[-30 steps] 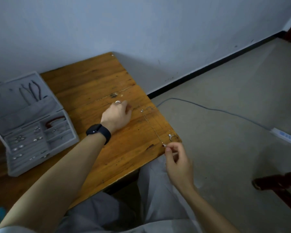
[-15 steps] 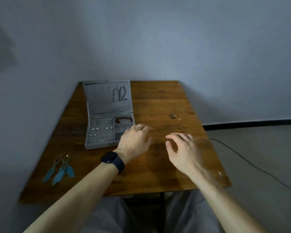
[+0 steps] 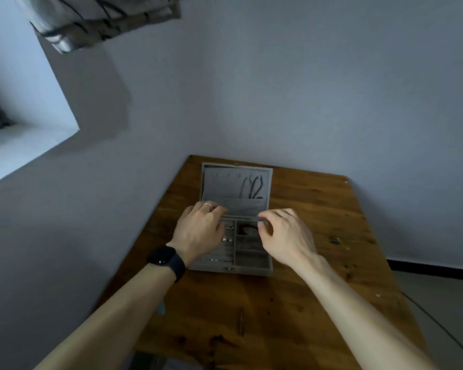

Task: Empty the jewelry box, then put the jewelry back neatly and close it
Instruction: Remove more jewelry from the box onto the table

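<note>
Under left hand and right hand fingers, jewelry box (open).

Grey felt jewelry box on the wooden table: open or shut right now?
Open. The lid of the grey felt jewelry box stands raised at the back, its lining facing the camera; the divided compartments lie exposed.

I take this for a plain room in a home. A worn wooden table stands with its far edge against a bare painted wall. An open jewelry box sits on it. A patterned curtain hangs by a window recess, and black skirting edges the floor.
</note>
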A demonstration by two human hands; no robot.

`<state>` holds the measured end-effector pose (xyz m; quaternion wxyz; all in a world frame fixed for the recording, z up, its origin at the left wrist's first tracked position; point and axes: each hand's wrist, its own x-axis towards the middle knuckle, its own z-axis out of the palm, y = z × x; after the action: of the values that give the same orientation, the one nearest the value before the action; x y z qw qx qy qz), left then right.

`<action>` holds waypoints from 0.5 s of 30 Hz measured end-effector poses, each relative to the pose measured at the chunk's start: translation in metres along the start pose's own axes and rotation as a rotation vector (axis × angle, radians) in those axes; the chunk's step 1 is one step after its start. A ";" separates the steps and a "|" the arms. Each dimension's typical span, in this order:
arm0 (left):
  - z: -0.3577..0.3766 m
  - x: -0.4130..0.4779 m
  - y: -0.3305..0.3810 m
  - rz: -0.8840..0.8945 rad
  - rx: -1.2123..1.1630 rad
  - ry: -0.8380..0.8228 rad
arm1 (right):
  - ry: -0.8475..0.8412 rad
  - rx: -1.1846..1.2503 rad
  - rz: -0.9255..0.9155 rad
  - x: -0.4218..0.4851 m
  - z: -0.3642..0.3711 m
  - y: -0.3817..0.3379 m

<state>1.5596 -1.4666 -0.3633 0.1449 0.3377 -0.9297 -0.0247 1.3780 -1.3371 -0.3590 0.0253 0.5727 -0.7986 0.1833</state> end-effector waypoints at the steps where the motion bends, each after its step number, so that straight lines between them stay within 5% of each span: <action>1: 0.001 0.006 -0.005 0.000 0.010 0.003 | -0.010 -0.002 -0.003 0.008 0.003 0.000; 15: 0.013 0.128 -0.026 0.023 0.120 0.106 | 0.145 0.050 0.150 0.115 0.035 0.012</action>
<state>1.4786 -1.5689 -0.3475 0.1738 0.3360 -0.9243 0.0505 1.3335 -1.4493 -0.3663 0.0546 0.4969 -0.8305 0.2455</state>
